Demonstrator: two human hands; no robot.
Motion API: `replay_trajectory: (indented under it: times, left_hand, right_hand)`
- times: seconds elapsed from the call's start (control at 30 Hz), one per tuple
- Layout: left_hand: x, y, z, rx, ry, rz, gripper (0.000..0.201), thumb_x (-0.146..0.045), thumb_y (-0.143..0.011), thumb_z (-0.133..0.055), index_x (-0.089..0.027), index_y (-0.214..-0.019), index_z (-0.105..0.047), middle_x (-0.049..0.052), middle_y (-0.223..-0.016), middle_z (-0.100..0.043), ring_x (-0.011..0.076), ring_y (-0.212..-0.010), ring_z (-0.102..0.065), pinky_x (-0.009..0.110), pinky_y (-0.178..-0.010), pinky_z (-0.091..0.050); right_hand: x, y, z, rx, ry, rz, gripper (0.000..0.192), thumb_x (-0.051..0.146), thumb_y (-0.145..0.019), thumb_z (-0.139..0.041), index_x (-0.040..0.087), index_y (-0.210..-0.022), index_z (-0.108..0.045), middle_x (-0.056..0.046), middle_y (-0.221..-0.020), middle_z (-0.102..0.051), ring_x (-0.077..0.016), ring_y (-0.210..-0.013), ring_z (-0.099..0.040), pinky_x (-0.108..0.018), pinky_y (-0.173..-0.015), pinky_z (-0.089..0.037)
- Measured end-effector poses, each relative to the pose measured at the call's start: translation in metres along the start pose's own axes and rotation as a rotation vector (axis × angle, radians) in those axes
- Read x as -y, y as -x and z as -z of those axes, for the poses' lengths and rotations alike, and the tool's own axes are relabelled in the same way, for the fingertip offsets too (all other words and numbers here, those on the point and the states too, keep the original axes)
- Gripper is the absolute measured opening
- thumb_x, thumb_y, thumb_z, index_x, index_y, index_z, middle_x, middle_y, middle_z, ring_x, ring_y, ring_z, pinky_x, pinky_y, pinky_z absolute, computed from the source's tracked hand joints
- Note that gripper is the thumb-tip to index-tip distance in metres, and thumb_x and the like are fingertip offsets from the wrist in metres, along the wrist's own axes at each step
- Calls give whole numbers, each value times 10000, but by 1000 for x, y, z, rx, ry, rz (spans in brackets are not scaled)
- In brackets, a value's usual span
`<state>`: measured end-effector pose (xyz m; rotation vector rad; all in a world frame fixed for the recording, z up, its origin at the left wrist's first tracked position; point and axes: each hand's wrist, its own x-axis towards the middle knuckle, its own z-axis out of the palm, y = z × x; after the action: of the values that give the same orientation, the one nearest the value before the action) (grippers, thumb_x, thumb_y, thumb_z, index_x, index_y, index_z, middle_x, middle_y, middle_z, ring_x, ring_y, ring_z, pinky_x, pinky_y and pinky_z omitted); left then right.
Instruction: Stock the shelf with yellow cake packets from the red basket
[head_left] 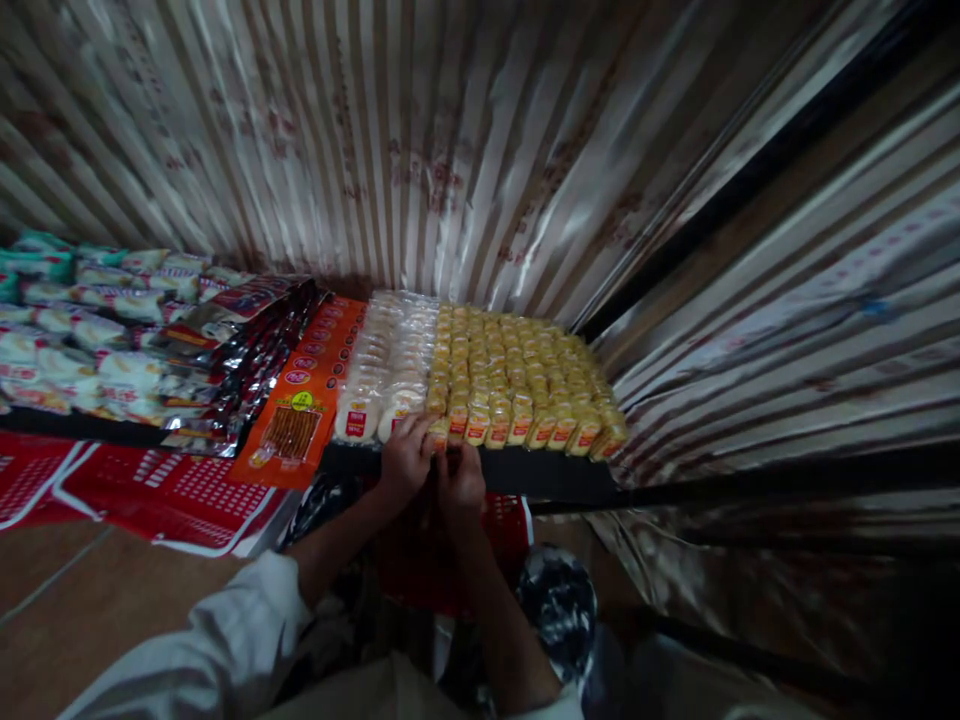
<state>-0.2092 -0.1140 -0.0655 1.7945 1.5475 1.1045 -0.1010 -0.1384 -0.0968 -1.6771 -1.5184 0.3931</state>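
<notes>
Rows of small yellow wrapped cakes (525, 375) stand upright on a black shelf (547, 475). At their front left corner both my hands meet around one wrapped cake (439, 428) with an orange label. My left hand (406, 458) comes from the left, its fingers closed on that packet's side. Just below and to the right, my right hand (462, 482) pinches the packet's lower front; its fingertips are partly hidden. White round wrapped cakes (367, 385) with red labels stand in rows directly left of the yellow ones, beside my left hand.
Left of the white cakes lie an orange snack bag (300, 400), a stack of dark shiny packets (255, 350) and piled white packets (97, 330). Red baskets (165, 490) stand under the shelf. A striped curtain (375, 150) hangs behind, with dark poles (720, 200) at right.
</notes>
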Motion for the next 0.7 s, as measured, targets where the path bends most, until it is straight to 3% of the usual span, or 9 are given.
replay_trajectory:
  times: [0.17, 0.47, 0.7]
  left_hand:
    - [5, -3, -3, 16, -62, -4, 370, -235, -910, -349, -174, -1196, -576, 102, -1194, -581, 217, -1130, -520, 336, -1001, -398]
    - [11, -11, 1, -4, -121, -23, 337, -187, -889, -389, -177, -1171, -575, 93, -1134, -576, 204, -1075, -553, 340, -952, -454]
    - [12, -12, -7, -47, -201, -63, 339, -186, -892, -417, -180, -1205, -547, 99, -1163, -525, 203, -1090, -537, 328, -927, -477]
  right_hand:
    - [5, 3, -4, -9, -31, -4, 196, 344, -892, -407, 188, -940, -515, -95, -911, -572, -202, -830, -567, -318, -752, -474]
    - [4, 2, -11, -36, -80, 145, 154, 263, -911, -398, 184, -937, -528, -88, -908, -574, -197, -874, -543, -330, -763, -457]
    - [0, 2, -14, -60, -76, 123, 165, 261, -912, -399, 182, -968, -532, -83, -922, -567, -194, -873, -545, -331, -769, -461]
